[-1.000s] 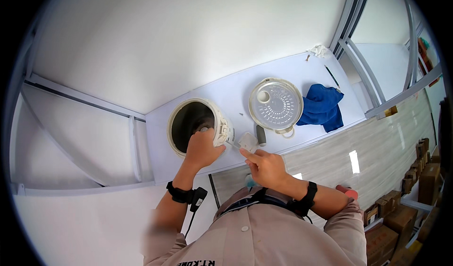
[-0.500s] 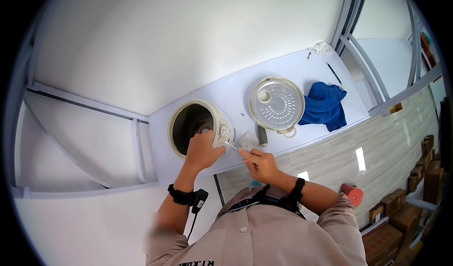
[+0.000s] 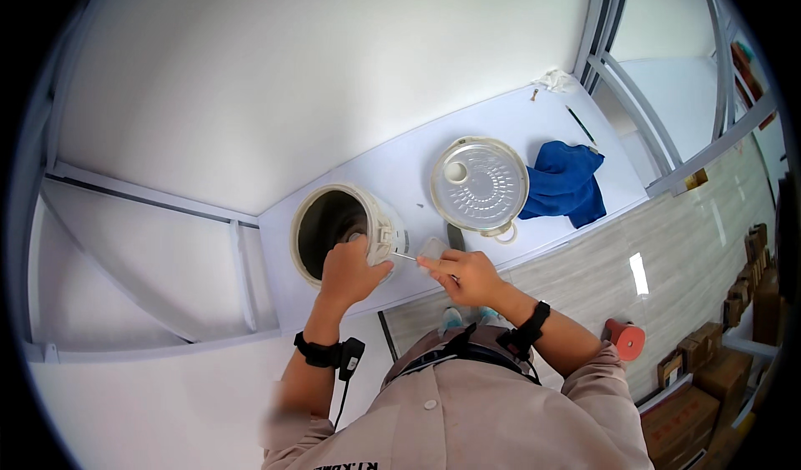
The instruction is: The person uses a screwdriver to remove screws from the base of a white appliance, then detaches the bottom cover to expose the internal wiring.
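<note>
White pot (image 3: 392, 213) near table edge (image 3: 542, 241), narrow gap to lid (image 3: 488, 196)

Pot (image 3: 385, 220), worktop's (image 3: 517, 128) L end: interior dark, detail unclear; fingertips of L hand (image 3: 346, 274) mostly hidden past rim. Rod (image 3: 404, 256): tip unclear by pot, other end hidden in R hand (image 3: 467, 278). Dish (image 3: 432, 249), nr front edge: part-covered by R hand. Bar (image 3: 455, 235): one end hidden by lid (image 3: 480, 185). Speck (image 3: 420, 205): too small to ID. L sleeve (image 3: 288, 424) blurred.
</note>
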`<state>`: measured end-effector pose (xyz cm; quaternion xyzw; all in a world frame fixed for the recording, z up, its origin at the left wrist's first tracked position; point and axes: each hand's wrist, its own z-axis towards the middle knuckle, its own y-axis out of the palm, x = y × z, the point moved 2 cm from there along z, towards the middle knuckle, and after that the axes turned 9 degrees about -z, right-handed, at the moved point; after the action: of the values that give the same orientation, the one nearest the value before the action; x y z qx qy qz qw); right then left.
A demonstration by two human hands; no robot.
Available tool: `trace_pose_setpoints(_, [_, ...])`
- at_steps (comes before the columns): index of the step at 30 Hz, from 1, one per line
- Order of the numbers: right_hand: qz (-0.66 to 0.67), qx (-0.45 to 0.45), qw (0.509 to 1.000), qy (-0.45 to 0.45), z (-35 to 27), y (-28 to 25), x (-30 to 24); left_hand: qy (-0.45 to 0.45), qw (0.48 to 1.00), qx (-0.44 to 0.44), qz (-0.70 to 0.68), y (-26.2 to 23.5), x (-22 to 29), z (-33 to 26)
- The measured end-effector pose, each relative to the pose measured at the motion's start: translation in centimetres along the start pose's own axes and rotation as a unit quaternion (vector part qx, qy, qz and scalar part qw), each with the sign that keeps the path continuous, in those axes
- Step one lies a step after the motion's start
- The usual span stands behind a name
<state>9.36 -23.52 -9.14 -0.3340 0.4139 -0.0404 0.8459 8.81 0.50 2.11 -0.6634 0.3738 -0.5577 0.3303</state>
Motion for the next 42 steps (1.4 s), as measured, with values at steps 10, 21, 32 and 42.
trace_pose_setpoints(10, [0.128, 0.013, 0.98, 0.153, -0.5, 0.2, -0.1, 0.024, 0.992, 0.123, -0.002, 0.1, 1.5, -0.7])
trace_pose_setpoints(21, [0.293, 0.021, 0.929, 0.226, 5.4, 4.3, -2.3, -0.028, 0.989, 0.058, -0.132, -0.4, 1.3, 0.0])
trace_pose_setpoints(32, [0.258, 0.063, 0.936, 0.229, 6.6, 5.3, -2.4, -0.005, 0.981, 0.025, -0.192, -0.8, 0.3, -0.9])
trace_pose_setpoints(42, [0.228, 0.076, 0.947, 0.211, 6.6, 3.7, -2.7, -0.004, 0.99, 0.078, -0.116, -0.9, 0.0, -3.0])
